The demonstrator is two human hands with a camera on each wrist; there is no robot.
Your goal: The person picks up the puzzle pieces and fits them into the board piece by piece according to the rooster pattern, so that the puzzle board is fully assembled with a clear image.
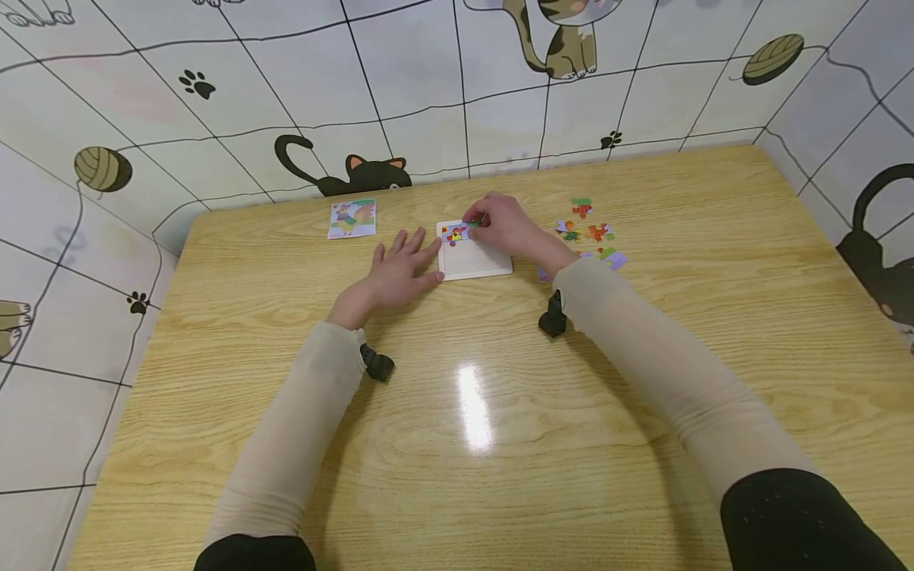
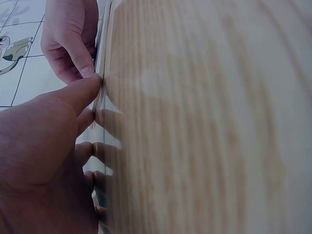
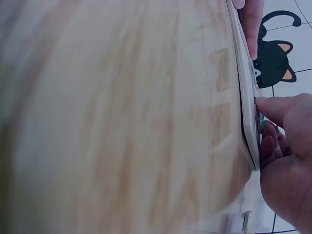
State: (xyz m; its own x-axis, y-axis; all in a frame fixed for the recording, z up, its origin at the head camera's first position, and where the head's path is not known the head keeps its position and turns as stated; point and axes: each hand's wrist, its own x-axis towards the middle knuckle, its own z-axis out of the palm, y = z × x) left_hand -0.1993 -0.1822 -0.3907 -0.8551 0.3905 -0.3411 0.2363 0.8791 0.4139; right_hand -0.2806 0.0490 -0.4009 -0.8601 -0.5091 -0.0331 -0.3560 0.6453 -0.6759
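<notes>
From the head view I see my left hand (image 1: 400, 270) lying flat, fingers spread, touching the left edge of the white puzzle tray (image 1: 474, 260) on the tabletop (image 1: 457, 444). My right hand (image 1: 503, 226) pinches a puzzle piece (image 1: 473, 226) at the tray's far edge. Loose pieces (image 1: 589, 231) lie to the right, a picture card (image 1: 352, 219) to the left.

The left wrist view shows only straight fingers (image 2: 78, 95) against the tray's rim; the pieces are hidden.

The right wrist view shows curled fingers (image 3: 278, 109) at the tray's edge, with a sliver of green.

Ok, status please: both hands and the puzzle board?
Left hand flat, steadying puzzle board. Right hand pinching a piece onto it. Loose pieces to the right, nothing blocking.
</notes>
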